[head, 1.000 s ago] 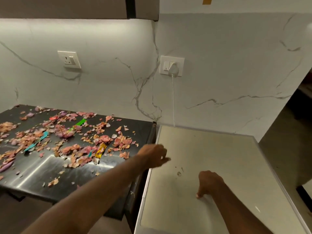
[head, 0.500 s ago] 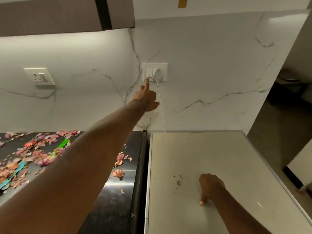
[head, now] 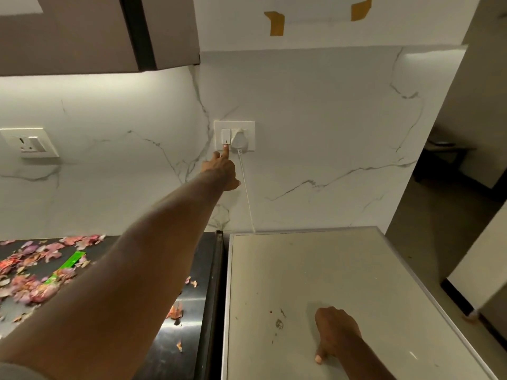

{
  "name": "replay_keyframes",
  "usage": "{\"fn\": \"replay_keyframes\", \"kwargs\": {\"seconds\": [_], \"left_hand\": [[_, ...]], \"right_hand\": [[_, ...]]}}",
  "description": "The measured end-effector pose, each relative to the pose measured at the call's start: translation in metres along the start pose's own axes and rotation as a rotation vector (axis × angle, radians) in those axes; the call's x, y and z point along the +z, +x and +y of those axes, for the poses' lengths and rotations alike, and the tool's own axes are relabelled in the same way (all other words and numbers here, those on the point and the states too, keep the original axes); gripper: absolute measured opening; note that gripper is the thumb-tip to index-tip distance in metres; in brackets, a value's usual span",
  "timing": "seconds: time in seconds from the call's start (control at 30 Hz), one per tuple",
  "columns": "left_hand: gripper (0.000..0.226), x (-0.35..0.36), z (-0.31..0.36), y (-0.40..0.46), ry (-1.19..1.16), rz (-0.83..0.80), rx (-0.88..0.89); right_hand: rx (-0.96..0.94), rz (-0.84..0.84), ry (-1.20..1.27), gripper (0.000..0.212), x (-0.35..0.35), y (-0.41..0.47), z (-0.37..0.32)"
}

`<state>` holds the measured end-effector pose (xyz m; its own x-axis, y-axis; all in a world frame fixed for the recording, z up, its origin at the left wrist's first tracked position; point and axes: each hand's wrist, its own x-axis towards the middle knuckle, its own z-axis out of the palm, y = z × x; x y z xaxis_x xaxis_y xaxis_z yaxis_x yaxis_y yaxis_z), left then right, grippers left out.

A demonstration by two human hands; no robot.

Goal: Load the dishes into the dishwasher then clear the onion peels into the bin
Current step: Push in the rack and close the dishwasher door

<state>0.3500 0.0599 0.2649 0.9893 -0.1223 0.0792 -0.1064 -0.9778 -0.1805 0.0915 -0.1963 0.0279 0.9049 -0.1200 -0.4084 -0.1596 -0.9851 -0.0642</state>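
Domestic kitchen. Evidence: white marble-veined backsplash (head: 315,149); overhead wall cabinet (head: 82,34) with under-cabinet lighting; black polished countertop (head: 189,319) strewn with onion peels (head: 33,281); 2 wall sockets, one (head: 234,135) carrying a white plug (head: 239,139) and cord; grey-topped freestanding appliance (head: 343,270) set just beside the counter.

Both forearms bare, no watch or rings visible. Left hand (head: 220,171) and right hand (head: 336,331): bare, short nails, no gloves. Grey sleeve edge (head: 16,371) at bottom-left corner on left arm; right arm's sleeve out of frame.
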Motion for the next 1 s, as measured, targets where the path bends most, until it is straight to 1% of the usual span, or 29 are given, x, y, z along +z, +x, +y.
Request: {"fn": "replay_keyframes", "kwargs": {"seconds": [0.07,0.13,0.17,0.2,0.33,0.43,0.53,0.6,0.67,0.73,0.83,0.93,1.0], "left_hand": [[0.04,0.009,0.003,0.001,0.011,0.129,0.031],[0.036,0.017,0.005,0.003,0.007,0.277,0.022],[0.035,0.018,0.006,0.003,-0.001,0.32,0.011],[0.033,0.02,0.007,0.005,0.001,0.322,0.004],[0.032,0.025,0.004,0.015,0.025,0.182,0.014],[0.033,0.024,0.007,0.016,0.026,0.185,0.037],[0.032,0.026,0.016,0.007,-0.067,0.182,0.078],[0.032,0.034,0.028,-0.008,-0.133,0.136,0.124],[0.034,0.053,0.045,-0.032,-0.177,0.069,0.172],[0.034,0.08,0.065,-0.064,-0.231,-0.006,0.237],[0.028,0.126,0.092,-0.12,-0.341,-0.105,0.31],[0.024,0.169,0.11,-0.18,-0.481,-0.207,0.344],[0.025,0.188,0.117,-0.22,-0.541,-0.256,0.355]], "right_hand": [[0.01,-0.022,-0.009,0.08,0.0,0.002,-0.002],[0.027,-0.041,-0.025,0.073,0.001,0.005,-0.004],[0.031,-0.04,-0.025,0.069,0.001,0.006,-0.005],[0.032,-0.03,-0.016,0.067,0.002,0.007,-0.005],[0.043,-0.011,-0.003,0.069,0.004,0.014,-0.004],[0.051,-0.013,0.008,0.074,0.004,0.019,-0.006],[0.053,-0.02,-0.006,0.065,-0.004,0.021,-0.008],[0.049,-0.043,-0.033,0.074,-0.01,0.021,-0.011],[0.046,-0.07,-0.053,0.084,-0.014,0.019,-0.014],[0.029,-0.083,-0.081,0.087,-0.017,0.017,-0.014],[0.002,-0.103,-0.083,0.09,-0.021,0.017,-0.013],[-0.015,-0.099,-0.07,0.091,-0.02,0.012,-0.009],[-0.026,-0.068,-0.073,0.084,-0.017,0.007,-0.005]]}}
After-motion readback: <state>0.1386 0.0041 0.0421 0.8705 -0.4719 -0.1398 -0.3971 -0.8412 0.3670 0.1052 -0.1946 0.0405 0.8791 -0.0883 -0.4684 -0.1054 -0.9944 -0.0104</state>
